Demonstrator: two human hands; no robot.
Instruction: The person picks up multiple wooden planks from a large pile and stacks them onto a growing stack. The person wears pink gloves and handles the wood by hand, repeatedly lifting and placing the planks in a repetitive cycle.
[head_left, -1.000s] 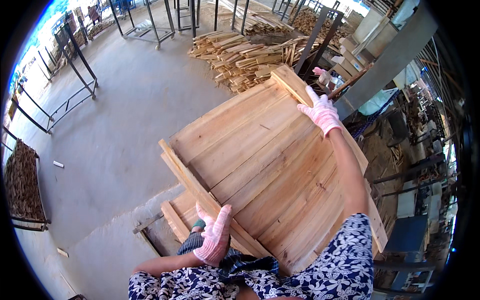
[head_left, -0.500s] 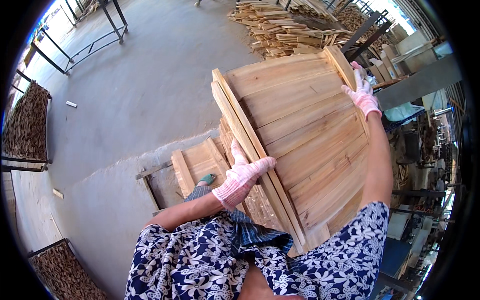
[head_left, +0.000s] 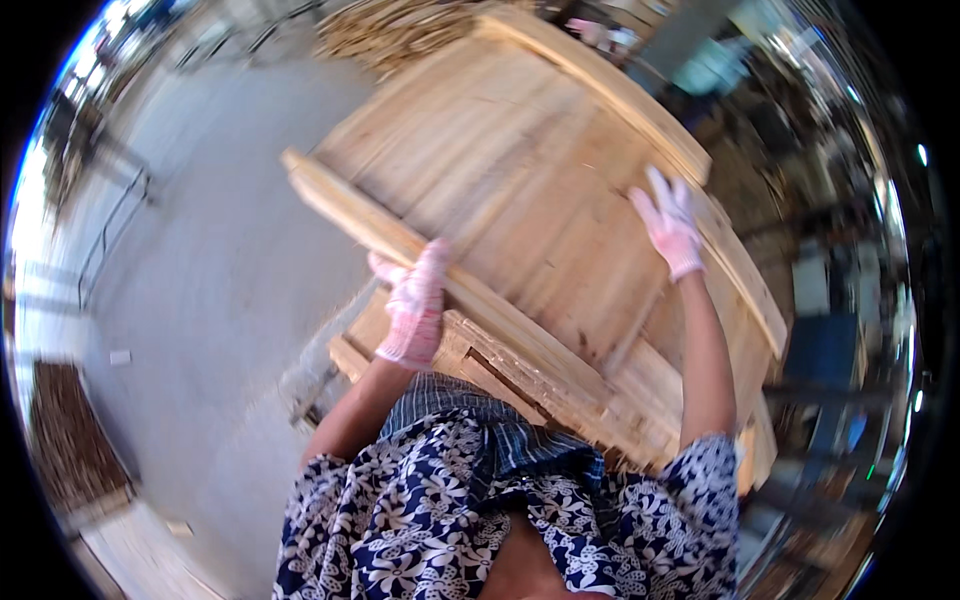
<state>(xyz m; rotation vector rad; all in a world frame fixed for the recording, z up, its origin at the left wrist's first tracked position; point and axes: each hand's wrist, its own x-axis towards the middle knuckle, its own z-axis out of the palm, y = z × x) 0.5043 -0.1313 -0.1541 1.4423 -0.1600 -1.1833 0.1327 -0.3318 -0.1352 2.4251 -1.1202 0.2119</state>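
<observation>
Timber stack [head_left: 590,412] lies nearest, just in front of the striped cloth [head_left: 430,395] at the person's waist. Over its far side is the plank panel [head_left: 500,170], several boards side by side, with a left batten [head_left: 350,205] and a right batten [head_left: 610,85] along two opposite edges. The left hand [head_left: 412,308], in a pink glove, is closed around the left batten, with fingers on both sides of it. The right hand [head_left: 672,228], gloved also, is spread without grip, by the boards near the right edge; because of the blur I cannot tell if it touches them. I judge the panel stiff and rather heavy, as it is broad and all of wood. Its flat face gives little to hold, so the battens seem the better places, one for each hand. Wood should not slip much under such gloves, but board edges could splinter. Farther left is the grey floor [head_left: 220,260], and at the far end a pile of loose slats [head_left: 380,35].
</observation>
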